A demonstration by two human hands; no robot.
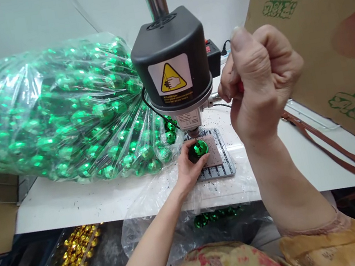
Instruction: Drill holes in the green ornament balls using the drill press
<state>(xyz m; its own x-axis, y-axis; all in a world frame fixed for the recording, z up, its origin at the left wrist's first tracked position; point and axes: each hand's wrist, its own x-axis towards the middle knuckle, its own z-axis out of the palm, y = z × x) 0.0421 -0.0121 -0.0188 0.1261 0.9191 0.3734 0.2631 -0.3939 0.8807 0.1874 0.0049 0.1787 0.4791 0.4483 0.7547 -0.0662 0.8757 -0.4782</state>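
My left hand (pixel 189 163) pinches a shiny green faceted ball (pixel 200 147) between thumb and fingers. The ball sits on a brownish square pad over the slotted metal base (pixel 227 167) of a small drill press. Directly above it is the lower end of the black drill press (pixel 171 60), which bears a yellow warning label. My right hand (pixel 261 72) is closed in a fist at the machine's right side. It wraps the end of the feed lever (pixel 215 97); most of the lever is hidden by the fingers.
A big clear bag of green balls (pixel 57 113) lies left of the machine. A cardboard box (pixel 326 42) stands on the right, with a brown strap (pixel 334 149) beside it. Dark shavings dot the white table (pixel 82 200). Below left, a clear bin holds gold balls (pixel 79 251).
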